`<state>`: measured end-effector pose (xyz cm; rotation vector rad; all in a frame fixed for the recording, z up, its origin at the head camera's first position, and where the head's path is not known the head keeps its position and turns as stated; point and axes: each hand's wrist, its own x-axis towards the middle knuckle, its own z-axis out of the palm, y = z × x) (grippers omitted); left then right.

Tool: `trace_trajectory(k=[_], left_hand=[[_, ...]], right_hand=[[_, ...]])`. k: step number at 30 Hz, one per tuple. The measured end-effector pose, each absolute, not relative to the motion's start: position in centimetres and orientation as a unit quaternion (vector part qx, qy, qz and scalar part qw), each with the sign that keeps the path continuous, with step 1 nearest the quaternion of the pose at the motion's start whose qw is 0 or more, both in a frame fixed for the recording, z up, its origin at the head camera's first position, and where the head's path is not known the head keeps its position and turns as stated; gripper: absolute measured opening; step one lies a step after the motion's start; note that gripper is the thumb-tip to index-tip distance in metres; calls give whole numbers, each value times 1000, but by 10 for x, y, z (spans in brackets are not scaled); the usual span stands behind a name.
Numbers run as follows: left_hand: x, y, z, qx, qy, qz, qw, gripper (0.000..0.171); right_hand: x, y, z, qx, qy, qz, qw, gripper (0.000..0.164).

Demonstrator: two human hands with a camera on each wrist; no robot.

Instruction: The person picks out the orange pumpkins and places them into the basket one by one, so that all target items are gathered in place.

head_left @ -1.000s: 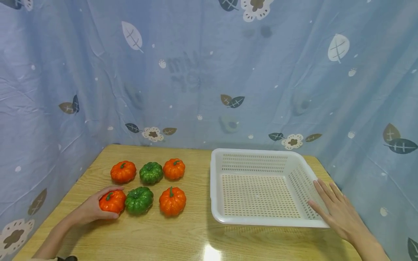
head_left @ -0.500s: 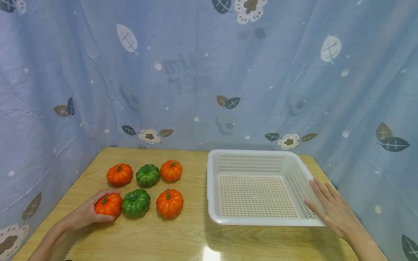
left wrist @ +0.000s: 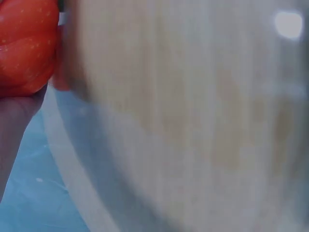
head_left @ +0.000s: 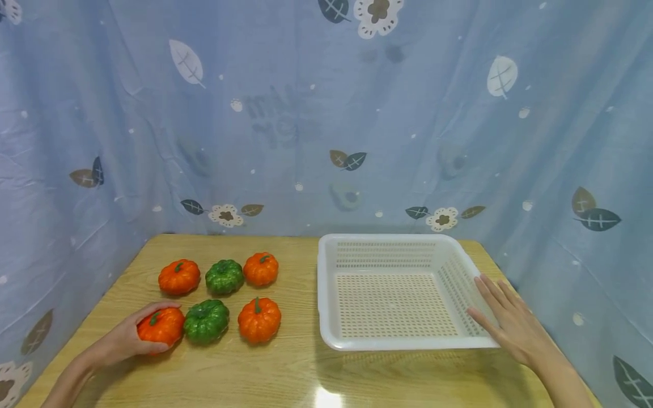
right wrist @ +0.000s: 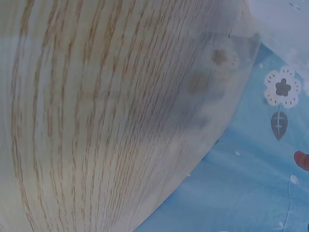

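Note:
At the front left of the table, my left hand [head_left: 119,340] grips an orange mini pumpkin [head_left: 162,327] from its left side, thumb at the near side and fingers over the far side. The same pumpkin [left wrist: 26,48] fills the upper left corner of the left wrist view. Right beside it sits a green mini pumpkin [head_left: 206,322]. My right hand [head_left: 517,326] rests with straight, spread fingers at the right side of a white plastic basket [head_left: 403,343]. Of that hand, only a fingertip [right wrist: 301,160] shows in the right wrist view. Nothing lies in the basket.
Behind stand an orange pumpkin [head_left: 179,277], a green pumpkin [head_left: 224,277] and another orange one [head_left: 261,269]. One more orange pumpkin [head_left: 259,321] sits toward the basket. A blue patterned curtain [head_left: 296,124] encloses the wooden table [head_left: 245,379] at the back and sides.
The head view has swung slightly, so everything appears further left. The held pumpkin has shifted slightly left and nearer, away from the green one. My right hand stays at the basket's side.

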<state>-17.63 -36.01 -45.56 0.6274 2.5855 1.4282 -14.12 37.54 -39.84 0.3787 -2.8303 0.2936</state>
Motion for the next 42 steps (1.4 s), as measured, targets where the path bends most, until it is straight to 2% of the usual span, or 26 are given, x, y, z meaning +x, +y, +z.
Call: trace_trajectory(k=[14,25,34,42], left_hand=[[-195,-344,-397,231,846,466,114,65],[-207,-306,-366,255,854,447,78,69],[-215,-246,-342,271,861,429,33,70],[-218,-194,-324,263,844,462,68,73]], right_hand=[[-142,375,-397,132,-977,107,129,71],[-141,375,-397,137,-977,100,132,70],[-141,376,-398,146,-973,99,146,70],[-143,376,-398,140,-974,106,141,70]])
